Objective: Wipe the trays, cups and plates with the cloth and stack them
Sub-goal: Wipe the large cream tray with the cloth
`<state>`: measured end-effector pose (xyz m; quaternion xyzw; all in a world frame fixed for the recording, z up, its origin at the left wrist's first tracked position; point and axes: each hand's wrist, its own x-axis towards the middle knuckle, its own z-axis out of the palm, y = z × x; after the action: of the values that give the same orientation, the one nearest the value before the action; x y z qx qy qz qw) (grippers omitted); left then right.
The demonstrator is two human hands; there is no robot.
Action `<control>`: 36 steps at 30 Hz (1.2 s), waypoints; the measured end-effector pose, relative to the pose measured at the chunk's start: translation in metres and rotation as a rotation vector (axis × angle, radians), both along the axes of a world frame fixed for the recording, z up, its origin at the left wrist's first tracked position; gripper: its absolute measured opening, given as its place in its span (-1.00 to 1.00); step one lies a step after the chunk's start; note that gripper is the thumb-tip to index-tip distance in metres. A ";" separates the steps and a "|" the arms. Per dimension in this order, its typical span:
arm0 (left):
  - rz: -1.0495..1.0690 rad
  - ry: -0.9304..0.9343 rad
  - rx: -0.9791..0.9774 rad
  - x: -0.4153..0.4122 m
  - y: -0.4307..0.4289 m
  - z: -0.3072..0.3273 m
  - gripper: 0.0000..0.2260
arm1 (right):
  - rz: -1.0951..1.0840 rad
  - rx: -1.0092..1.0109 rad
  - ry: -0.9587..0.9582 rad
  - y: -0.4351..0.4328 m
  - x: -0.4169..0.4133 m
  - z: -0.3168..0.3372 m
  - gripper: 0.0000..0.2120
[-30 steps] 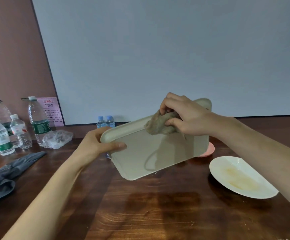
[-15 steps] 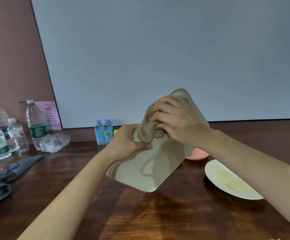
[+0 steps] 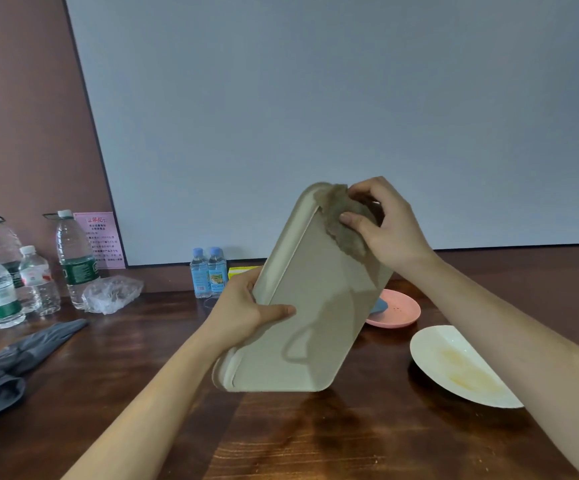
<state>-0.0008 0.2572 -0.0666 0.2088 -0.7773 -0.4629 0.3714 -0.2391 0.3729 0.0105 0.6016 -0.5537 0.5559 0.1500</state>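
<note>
Standing steeply on end over the surface point(image 3: 315, 441), the tray point(image 3: 312, 317) looks stiff, light and smooth, likely slippery if damp, so its raised rim is the safest hold. The left hand point(image 3: 243, 311) grips that rim, thumb across the face. The right hand point(image 3: 390, 226) pinches the soft, bunched cloth point(image 3: 340, 220) against the top corner. A stained white plate point(image 3: 461, 368) and a pink plate point(image 3: 402, 311) lie to the right.

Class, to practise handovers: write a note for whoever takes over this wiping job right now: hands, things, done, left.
Left hand grips the beige tray by its left edge, tilted steeply.
Right hand presses the brown cloth on its top corner.
White plate, yellow-smeared, and pink plate lie on the table, right.
Done: nothing stacked in view.
Left: finish tray, wipe plates, stack.
</note>
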 end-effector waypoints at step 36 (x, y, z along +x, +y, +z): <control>0.016 0.432 0.189 -0.010 0.007 0.014 -0.74 | -0.079 -0.094 -0.221 -0.027 -0.010 -0.025 -0.72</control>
<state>-0.0108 0.2642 -0.0528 0.1450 -0.6311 -0.5647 0.5116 -0.2495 0.3460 -0.0150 0.5067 -0.5633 0.6380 0.1379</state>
